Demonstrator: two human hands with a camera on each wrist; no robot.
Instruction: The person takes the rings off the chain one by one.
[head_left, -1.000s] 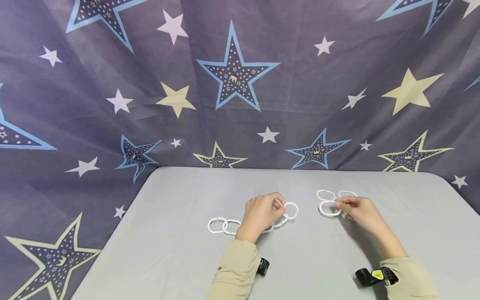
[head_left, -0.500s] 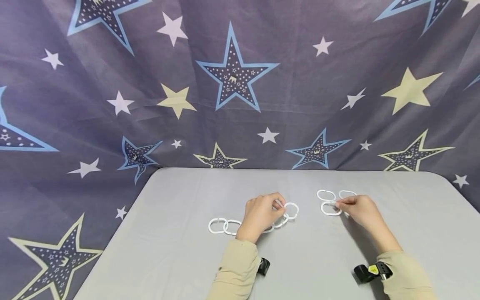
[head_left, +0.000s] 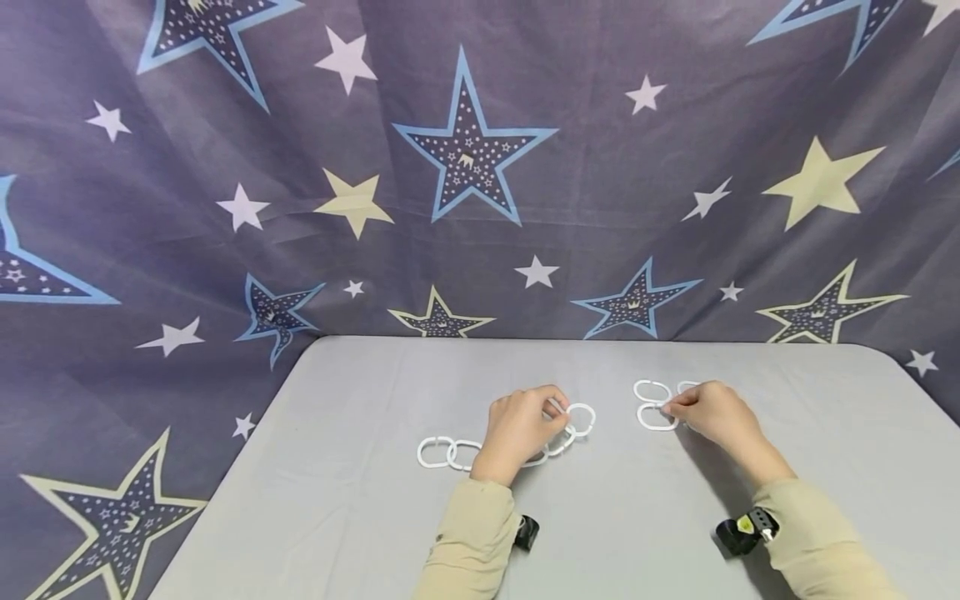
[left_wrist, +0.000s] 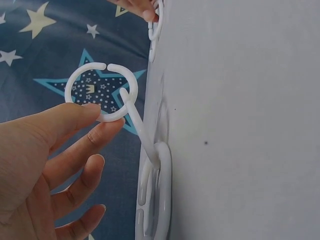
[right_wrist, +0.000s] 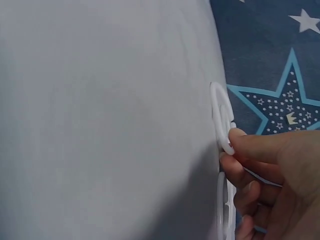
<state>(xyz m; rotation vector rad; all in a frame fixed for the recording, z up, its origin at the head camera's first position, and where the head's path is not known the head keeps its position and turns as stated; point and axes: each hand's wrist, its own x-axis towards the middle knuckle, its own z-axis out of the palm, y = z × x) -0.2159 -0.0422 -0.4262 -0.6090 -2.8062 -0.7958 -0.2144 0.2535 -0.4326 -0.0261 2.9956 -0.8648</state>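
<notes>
A chain of white plastic rings [head_left: 450, 452] lies on the grey table [head_left: 360, 500]. My left hand [head_left: 558, 410] pinches its end ring [head_left: 582, 419] between thumb and forefinger. In the left wrist view that split ring [left_wrist: 100, 92] is lifted off the table in my left hand [left_wrist: 100, 115], with the linked ring [left_wrist: 156, 200] below it. My right hand [head_left: 666, 407] pinches a loose white ring [head_left: 654, 419] lying flat. In the right wrist view my right hand [right_wrist: 235, 145] grips that ring [right_wrist: 220, 117] at its edge.
Two more loose rings [head_left: 651, 389] [head_left: 686, 386] lie just beyond my right hand. A star-printed cloth [head_left: 465, 150] hangs behind the table and drapes down its left side. Black wrist straps [head_left: 742, 530] sit on both sleeves.
My right hand and forearm have slid slightly forward and left, keeping their pinch on the loose ring. My left hand and the chain have stayed where they were.
</notes>
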